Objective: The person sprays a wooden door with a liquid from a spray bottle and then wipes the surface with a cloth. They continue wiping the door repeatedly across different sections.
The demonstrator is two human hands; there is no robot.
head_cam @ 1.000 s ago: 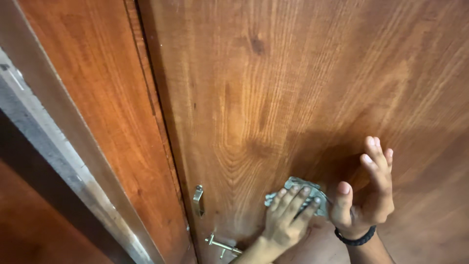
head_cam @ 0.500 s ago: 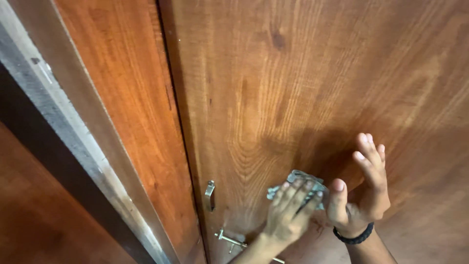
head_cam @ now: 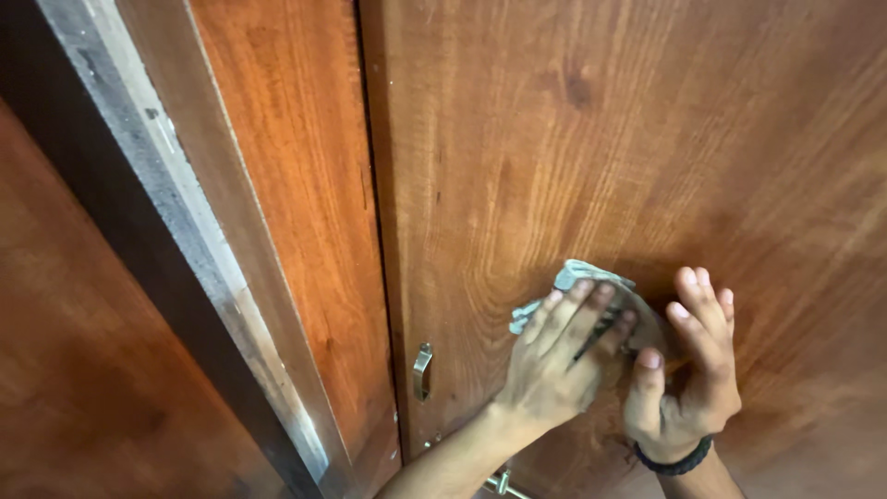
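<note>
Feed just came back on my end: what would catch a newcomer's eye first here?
Two bare hands low and right of centre: the left hand presses a crumpled grey cloth flat against the reddish-brown wooden door, and the right hand, a dark band at its wrist, rests open on the wood beside it. Left of them, a small metal latch sits near the door's edge.

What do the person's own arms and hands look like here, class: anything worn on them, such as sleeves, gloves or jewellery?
Both forearms are bare as far as the picture shows, with no sleeves in view. The left hand wears no glove, and no ring or band shows on it. The right hand is also ungloved, and a dark, braided-looking wristband circles its wrist. No watch shows. Nails look short and plain.
</note>
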